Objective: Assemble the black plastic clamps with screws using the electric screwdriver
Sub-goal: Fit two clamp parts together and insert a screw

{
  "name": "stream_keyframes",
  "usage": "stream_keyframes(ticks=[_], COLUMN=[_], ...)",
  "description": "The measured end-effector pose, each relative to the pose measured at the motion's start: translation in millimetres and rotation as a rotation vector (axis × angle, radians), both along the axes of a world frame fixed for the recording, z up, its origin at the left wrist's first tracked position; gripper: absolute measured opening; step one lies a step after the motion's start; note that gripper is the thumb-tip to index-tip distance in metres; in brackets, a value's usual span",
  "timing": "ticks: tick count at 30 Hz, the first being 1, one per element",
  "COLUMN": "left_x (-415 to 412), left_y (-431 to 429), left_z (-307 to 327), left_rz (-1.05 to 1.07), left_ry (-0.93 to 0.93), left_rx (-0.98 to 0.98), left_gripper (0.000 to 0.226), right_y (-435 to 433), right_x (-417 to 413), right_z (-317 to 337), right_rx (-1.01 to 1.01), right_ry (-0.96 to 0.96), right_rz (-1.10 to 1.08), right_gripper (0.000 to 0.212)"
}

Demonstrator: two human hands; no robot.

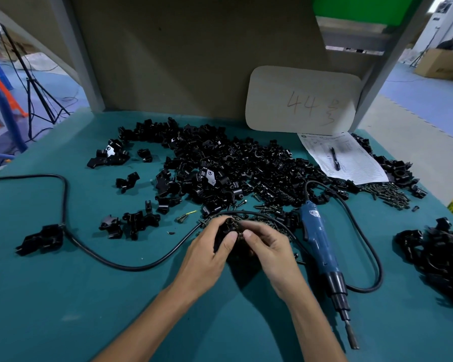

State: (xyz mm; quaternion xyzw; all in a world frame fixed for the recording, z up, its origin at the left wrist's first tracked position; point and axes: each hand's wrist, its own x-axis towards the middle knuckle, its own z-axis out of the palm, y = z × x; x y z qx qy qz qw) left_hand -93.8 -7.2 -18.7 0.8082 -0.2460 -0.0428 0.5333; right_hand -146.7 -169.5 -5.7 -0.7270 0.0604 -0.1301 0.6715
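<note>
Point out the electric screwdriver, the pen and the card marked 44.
electric screwdriver (322, 244): head view, on its blue handle.
pen (334, 159): head view, middle of its barrel.
card (302, 104): head view, its centre, at the written 44.

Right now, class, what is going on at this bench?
A person holds one black clamp between both hands. The left hand grips it and the right hand pinches its side; the detail there is blurred. The screwdriver lies untouched on the table, to the right of that hand. A pile of clamp parts lies behind.
</note>
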Motion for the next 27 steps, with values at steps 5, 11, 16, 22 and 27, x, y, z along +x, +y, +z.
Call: stream_keyframes(ticks=[5, 11, 16, 22, 27], left_x=[0, 0, -1, 0, 1], left_y=[-1, 0, -1, 0, 0], left_z=[-1, -2, 0, -1, -3], left_rz=[-0.008, -0.012, 0.003, 0.010, -0.003], left_ry=[0.000, 0.016, -0.003, 0.008, 0.019], left_rx=[0.016, 0.030, 0.045, 0.030, 0.033], left_gripper=[0.040, 0.047, 0.042, 0.045, 0.043], right_y=[-11, -5, -5, -9, -21], right_x=[26, 37, 42, 44, 21], right_z=[9, 17, 22, 31, 42], right_rx=[-0.956, -1.117, -1.167, -1.010, -0.232], right_ry=[0.197, 0.229, 0.307, 0.319, 0.145], right_rz=[-0.087, 0.021, 0.122, 0.042, -0.099], right_gripper=[0.030, 0.021, 0.027, 0.014, 0.013])
